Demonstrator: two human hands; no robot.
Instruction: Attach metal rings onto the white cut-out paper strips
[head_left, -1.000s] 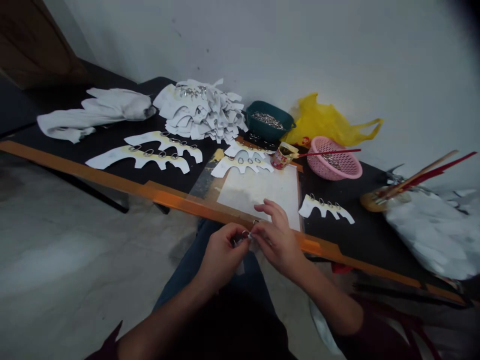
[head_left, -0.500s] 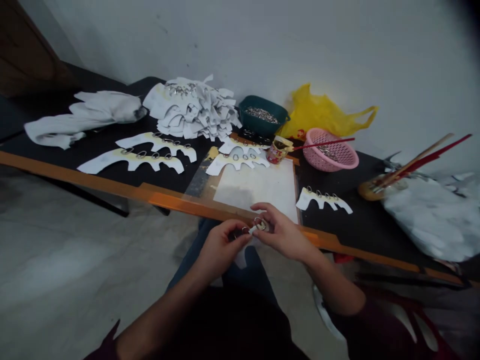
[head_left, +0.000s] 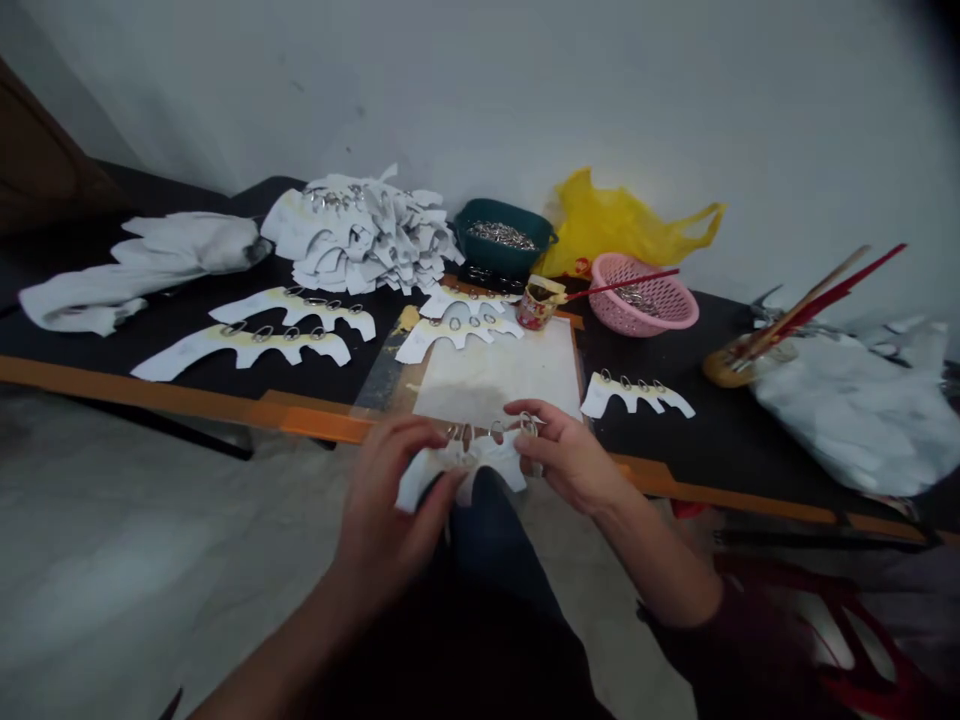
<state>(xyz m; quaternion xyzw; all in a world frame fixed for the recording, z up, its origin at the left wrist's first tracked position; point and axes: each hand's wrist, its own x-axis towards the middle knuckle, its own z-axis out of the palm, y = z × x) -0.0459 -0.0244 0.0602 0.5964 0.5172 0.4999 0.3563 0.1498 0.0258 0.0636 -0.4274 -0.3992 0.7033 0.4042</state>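
Observation:
Above my lap, just in front of the table edge, I hold a white scalloped strip with metal rings along its upper edge. My left hand grips its left part between thumb and fingers. At the right end, my right hand pinches the strip by a ring. Beyond my hands, two similar ringed strips lie at the top of a white sheet. Another ringed strip rests to the right, and two more strips lie on the left.
On the black table stand a large pile of white strips, a green basin of metal rings, a pink basket, and a small tin with a red stick. A yellow bag, brushes and a white bag are there too.
My left hand has moved left and now holds the strip spread out, its scallops showing. Before, both hands were close together on a bunched strip. The view has shifted slightly.

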